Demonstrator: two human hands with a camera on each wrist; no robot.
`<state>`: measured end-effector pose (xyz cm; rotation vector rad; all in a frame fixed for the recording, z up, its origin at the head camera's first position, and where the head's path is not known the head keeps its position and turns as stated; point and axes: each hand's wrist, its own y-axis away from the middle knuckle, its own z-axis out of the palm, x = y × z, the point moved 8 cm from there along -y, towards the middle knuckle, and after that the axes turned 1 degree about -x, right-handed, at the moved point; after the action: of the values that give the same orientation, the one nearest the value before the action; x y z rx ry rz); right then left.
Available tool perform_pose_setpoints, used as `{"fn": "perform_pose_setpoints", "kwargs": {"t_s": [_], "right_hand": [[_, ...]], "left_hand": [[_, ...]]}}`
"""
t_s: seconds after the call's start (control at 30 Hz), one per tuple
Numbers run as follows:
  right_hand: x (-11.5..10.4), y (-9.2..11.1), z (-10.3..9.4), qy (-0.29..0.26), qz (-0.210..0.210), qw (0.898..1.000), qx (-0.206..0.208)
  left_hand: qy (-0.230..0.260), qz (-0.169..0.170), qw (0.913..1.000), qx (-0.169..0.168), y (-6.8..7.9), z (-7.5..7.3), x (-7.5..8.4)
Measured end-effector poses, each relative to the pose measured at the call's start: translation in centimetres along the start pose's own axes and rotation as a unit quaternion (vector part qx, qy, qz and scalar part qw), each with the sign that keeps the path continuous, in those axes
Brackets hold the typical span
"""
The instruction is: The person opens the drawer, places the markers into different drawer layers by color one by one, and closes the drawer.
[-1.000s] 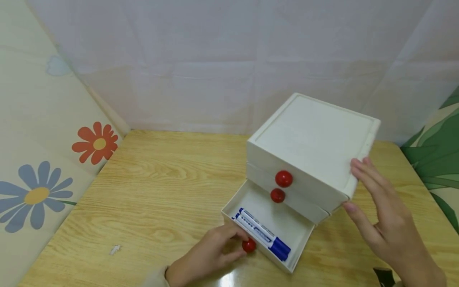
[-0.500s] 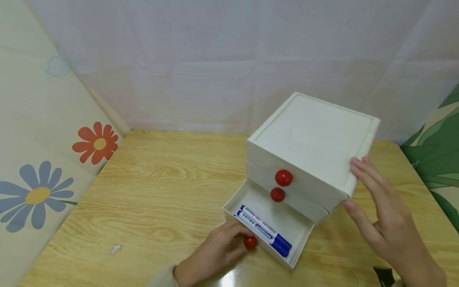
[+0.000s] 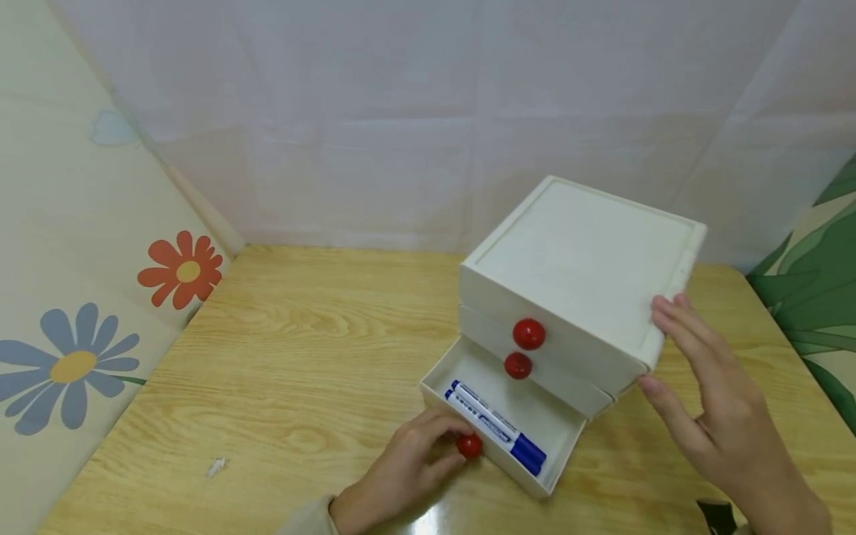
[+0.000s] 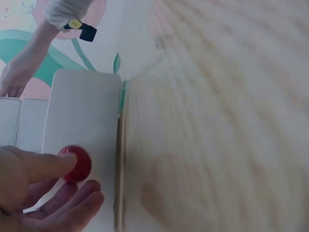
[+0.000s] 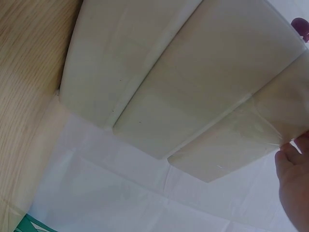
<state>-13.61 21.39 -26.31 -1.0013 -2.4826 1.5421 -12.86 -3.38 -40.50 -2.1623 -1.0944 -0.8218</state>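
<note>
A white cabinet with stacked drawers (image 3: 588, 260) stands at an angle on the table in the head view. Its bottom drawer (image 3: 568, 453) is pulled out, and blue-capped marker pens (image 3: 495, 423) lie side by side along its front wall. My left hand (image 3: 408, 464) pinches the round red knob (image 4: 77, 164) of this drawer between thumb and fingers. The upper two drawers are closed, each bearing a red knob (image 3: 529, 334). My right hand (image 3: 725, 405) rests on the cabinet's right front edge, fingertips on the top and thumb at the front corner, fingers fairly straight.
The wood-grain table (image 3: 301, 334) spreads left of the cabinet, with a small white scrap (image 3: 216, 467) on it. A pale cloth (image 3: 334, 119) hangs behind. A flower-printed panel (image 3: 73, 223) borders the left side; a leaf-printed one (image 3: 816, 275) borders the right.
The bottom drawer has slid slightly inward, up and to the right in the head view, with my left hand following on its knob. My right hand stays at the cabinet's edge.
</note>
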Motion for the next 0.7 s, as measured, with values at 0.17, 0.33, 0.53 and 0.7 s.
{"fn": "perform_pose_setpoints", "kwargs": {"t_s": [0.17, 0.33, 0.53, 0.7], "right_hand": [[0.0, 0.0, 0.0, 0.0, 0.003, 1.0, -0.002], [0.1, 0.0, 0.0, -0.002, 0.004, 1.0, -0.003], [0.2, 0.0, 0.0, 0.001, 0.008, 1.0, -0.005], [0.1, 0.1, 0.0, 0.005, 0.008, 1.0, -0.004]], "left_hand": [[0.03, -0.024, 0.9992, 0.01, -0.5, 0.5, -0.4], [0.057, -0.042, 0.9973, 0.02, -0.9, 1.0, -0.8], [0.06, -0.016, 0.9974, 0.035, -1.6, 1.2, -0.4], [0.043, -0.003, 0.9981, 0.043, -2.3, 1.4, -0.2]]}}
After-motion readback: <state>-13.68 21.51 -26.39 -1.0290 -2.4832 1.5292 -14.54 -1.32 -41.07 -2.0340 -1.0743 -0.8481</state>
